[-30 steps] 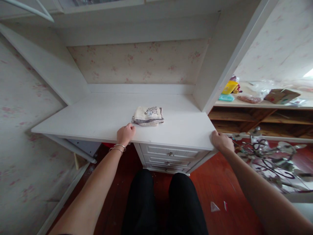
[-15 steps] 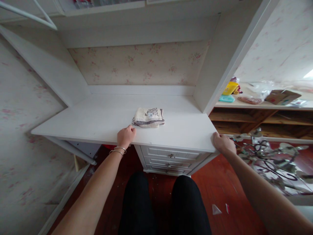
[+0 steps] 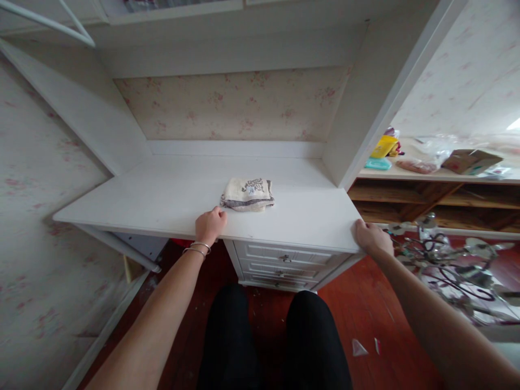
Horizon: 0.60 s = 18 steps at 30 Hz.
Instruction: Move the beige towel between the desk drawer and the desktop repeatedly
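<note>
The left hand (image 3: 209, 225) is curling closed over the front edge of the surface (image 3: 162, 195), just short of the folded cloth (image 3: 247, 194) lying mid-way back, while the right hand (image 3: 371, 238) is clasping the corner; reaching that cloth is calling for loosening the left grip.

Both arms are stretched out in front of me, bare the whole way down. My left arm (image 3: 162, 314) runs up from the bottom left, nearly straight, with the wrist (image 3: 197, 250) in line with the forearm. The left hand (image 3: 209, 225) is palm down, fingers curled in loosely, thumb lying on top and pointing right. My right arm (image 3: 439, 325) comes in from the bottom right corner, angled inward, also pretty straight. The right hand (image 3: 371, 238) is knuckles up, fingers hooked downward out of sight, thumb up top on the inner side. The hands sit well apart, left a touch farther forward.
</note>
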Available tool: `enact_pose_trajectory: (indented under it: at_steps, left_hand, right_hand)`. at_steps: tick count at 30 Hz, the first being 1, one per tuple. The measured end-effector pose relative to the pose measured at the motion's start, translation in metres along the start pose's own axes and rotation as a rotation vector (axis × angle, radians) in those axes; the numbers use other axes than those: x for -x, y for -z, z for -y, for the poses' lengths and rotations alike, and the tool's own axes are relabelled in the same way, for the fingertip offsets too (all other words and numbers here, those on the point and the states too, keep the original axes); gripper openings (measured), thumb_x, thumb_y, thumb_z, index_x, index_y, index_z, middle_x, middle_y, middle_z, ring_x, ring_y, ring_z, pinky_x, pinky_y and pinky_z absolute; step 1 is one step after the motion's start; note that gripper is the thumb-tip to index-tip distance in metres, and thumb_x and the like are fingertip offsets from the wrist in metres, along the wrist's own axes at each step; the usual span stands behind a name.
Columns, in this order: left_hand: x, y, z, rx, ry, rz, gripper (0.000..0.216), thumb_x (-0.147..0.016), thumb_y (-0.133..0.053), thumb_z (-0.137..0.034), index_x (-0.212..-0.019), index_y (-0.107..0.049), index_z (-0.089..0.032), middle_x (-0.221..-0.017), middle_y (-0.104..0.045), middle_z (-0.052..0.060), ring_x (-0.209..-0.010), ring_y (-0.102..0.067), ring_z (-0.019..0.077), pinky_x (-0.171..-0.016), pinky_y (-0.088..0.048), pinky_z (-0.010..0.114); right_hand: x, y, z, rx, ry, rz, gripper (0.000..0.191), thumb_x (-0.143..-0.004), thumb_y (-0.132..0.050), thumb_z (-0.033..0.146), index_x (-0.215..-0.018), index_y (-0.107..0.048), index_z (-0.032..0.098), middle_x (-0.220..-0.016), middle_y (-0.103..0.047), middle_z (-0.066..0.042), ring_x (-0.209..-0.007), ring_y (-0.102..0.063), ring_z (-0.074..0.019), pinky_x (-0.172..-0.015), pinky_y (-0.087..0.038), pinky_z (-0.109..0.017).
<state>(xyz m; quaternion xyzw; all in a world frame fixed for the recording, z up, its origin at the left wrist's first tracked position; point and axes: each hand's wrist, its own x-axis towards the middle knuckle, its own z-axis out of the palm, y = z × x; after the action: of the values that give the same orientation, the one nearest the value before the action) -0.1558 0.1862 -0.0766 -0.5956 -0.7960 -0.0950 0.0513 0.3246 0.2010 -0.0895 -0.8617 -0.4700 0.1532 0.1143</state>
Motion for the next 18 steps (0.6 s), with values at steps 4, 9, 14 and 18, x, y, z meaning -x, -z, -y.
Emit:
enact_pose_trajectory:
  at_steps: [4,9,14,18]
  left_hand:
    - [0.0003,-0.0006,0.0005,-0.008,-0.008,-0.012,0.039,-0.095,-0.035,-0.035,-0.100,-0.071,-0.021,-0.090,-0.075,0.014,-0.087,-0.071,0.0299,-0.072,-0.046,0.035]
    - [0.0005,-0.0013,0.0007,-0.009,-0.007,-0.010,0.038,-0.096,-0.035,-0.035,-0.101,-0.071,-0.021,-0.089,-0.075,0.014,-0.086,-0.071,0.0297,-0.072,-0.047,0.034]
    - [0.0002,-0.0003,0.0000,-0.009,-0.006,-0.010,0.039,-0.095,-0.034,-0.035,-0.101,-0.070,-0.021,-0.088,-0.075,0.014,-0.087,-0.071,0.0307,-0.070,-0.047,0.035]
    - [0.0007,0.0015,-0.0014,-0.015,-0.007,-0.008,0.039,-0.095,-0.034,-0.035,-0.101,-0.070,-0.021,-0.089,-0.075,0.013,-0.087,-0.071,0.0306,-0.070,-0.047,0.035]
  right_hand:
    - [0.0006,0.0001,0.0001,-0.012,-0.011,-0.003,0.064,-0.100,-0.025,0.051,-0.130,-0.067,0.013,-0.132,-0.062,-0.024,-0.124,-0.058,-0.0415,-0.098,-0.048,-0.052]
    - [0.0000,-0.0005,-0.0008,-0.031,-0.004,-0.010,0.062,-0.099,-0.027,0.050,-0.129,-0.068,0.013,-0.133,-0.062,-0.024,-0.123,-0.057,-0.0432,-0.098,-0.047,-0.052]
    - [-0.0004,-0.0008,-0.0017,-0.028,-0.001,-0.015,0.063,-0.100,-0.026,0.051,-0.130,-0.068,0.014,-0.132,-0.063,-0.024,-0.122,-0.058,-0.0419,-0.097,-0.048,-0.052]
    - [-0.0011,-0.0016,-0.0023,-0.031,0.004,-0.023,0.062,-0.099,-0.028,0.049,-0.128,-0.069,0.012,-0.128,-0.064,-0.025,-0.120,-0.059,-0.0414,-0.096,-0.048,-0.051]
